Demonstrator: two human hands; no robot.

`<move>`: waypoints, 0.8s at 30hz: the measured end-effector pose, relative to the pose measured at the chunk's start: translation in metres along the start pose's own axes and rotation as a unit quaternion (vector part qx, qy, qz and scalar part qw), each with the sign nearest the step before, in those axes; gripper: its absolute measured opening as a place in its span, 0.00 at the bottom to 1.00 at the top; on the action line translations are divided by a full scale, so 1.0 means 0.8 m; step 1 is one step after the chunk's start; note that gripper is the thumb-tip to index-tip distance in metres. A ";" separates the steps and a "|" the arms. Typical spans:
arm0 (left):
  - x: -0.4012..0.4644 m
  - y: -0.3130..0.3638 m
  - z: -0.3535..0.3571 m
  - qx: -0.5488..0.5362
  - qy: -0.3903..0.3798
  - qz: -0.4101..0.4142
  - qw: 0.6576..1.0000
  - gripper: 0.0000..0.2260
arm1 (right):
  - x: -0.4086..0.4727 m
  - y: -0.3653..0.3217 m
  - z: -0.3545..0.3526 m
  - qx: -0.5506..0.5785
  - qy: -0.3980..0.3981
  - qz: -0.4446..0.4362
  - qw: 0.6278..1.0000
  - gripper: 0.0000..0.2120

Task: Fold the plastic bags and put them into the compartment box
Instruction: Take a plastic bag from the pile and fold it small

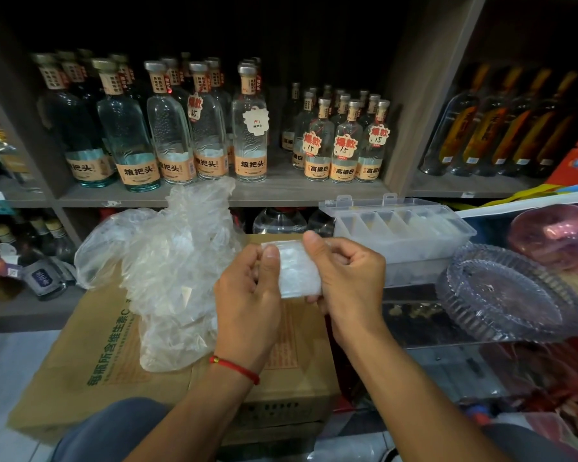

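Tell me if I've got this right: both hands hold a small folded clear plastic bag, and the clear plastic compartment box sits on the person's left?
Not quite. The head view shows the clear plastic compartment box on the person's right. The rest holds: the left hand and right hand both hold the small folded clear plastic bag.

both hands, left hand (247, 288) and right hand (344, 278), pinching a folded plastic bag (297, 275), compartment box (404, 228) open far right, loose bag pile (167, 261) left

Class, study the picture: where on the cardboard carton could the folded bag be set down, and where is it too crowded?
Free: the bare carton top left of the loose bag pile, by the printed characters, and the strip under the left hand and right hand, which hold the folded bag. Crowded: under the pile, and right, by the compartment box and glass dish.
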State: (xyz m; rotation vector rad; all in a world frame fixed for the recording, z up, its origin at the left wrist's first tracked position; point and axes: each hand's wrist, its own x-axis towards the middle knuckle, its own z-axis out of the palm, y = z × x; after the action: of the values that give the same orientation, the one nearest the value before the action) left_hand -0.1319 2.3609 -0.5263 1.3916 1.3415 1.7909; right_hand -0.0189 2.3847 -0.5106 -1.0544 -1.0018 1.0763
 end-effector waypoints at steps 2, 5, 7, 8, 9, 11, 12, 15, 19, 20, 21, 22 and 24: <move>0.001 -0.002 -0.002 0.004 -0.011 0.005 1.000 0.12 | 0.003 0.000 -0.006 -0.017 0.019 -0.007 1.000 0.14; 0.005 -0.007 -0.009 -0.013 -0.004 -0.019 1.000 0.14 | 0.012 -0.006 -0.021 -0.018 0.057 -0.002 0.998 0.17; 0.008 -0.009 -0.014 -0.009 -0.010 -0.027 1.000 0.15 | 0.017 -0.016 -0.029 -0.008 0.018 0.026 0.999 0.22; 0.007 -0.009 -0.015 -0.012 -0.020 -0.028 0.999 0.15 | 0.018 -0.019 -0.031 -0.006 -0.033 0.048 0.998 0.25; 0.006 -0.007 -0.015 -0.019 -0.033 -0.030 0.999 0.15 | 0.017 -0.022 -0.030 -0.006 -0.092 0.071 0.993 0.28; 0.002 -0.005 -0.012 -0.022 -0.059 -0.027 0.998 0.16 | 0.011 -0.021 -0.025 -0.005 -0.184 0.100 0.978 0.26; 0.001 -0.003 -0.010 -0.017 -0.068 -0.025 0.997 0.16 | 0.009 -0.019 -0.022 -0.005 -0.200 0.098 0.975 0.22; 0.000 0.002 -0.007 -0.023 -0.088 -0.043 0.995 0.16 | 0.006 -0.019 -0.020 -0.020 -0.172 0.061 0.983 0.12; 0.001 0.003 -0.010 -0.054 -0.127 -0.076 0.987 0.17 | 0.009 -0.025 -0.024 -0.033 -0.133 0.038 0.990 0.07; 0.002 0.003 -0.010 -0.061 -0.132 -0.083 0.986 0.16 | 0.010 -0.024 -0.025 -0.034 -0.120 0.039 0.991 0.06; 0.002 0.002 -0.010 -0.070 -0.132 -0.088 0.985 0.15 | 0.012 -0.025 -0.026 -0.035 -0.112 0.042 0.992 0.06; 0.003 0.001 -0.009 -0.076 -0.129 -0.089 0.985 0.13 | 0.013 -0.025 -0.027 -0.034 -0.112 0.045 0.992 0.06; 0.004 -0.002 -0.009 -0.068 -0.120 -0.081 0.987 0.11 | 0.014 -0.027 -0.030 -0.024 -0.132 0.058 0.989 0.09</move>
State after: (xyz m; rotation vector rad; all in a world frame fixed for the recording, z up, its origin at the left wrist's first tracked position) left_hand -0.1399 2.3616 -0.5263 1.3357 1.1494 1.5240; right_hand 0.0100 2.3884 -0.4931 -1.0383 -1.1928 1.3175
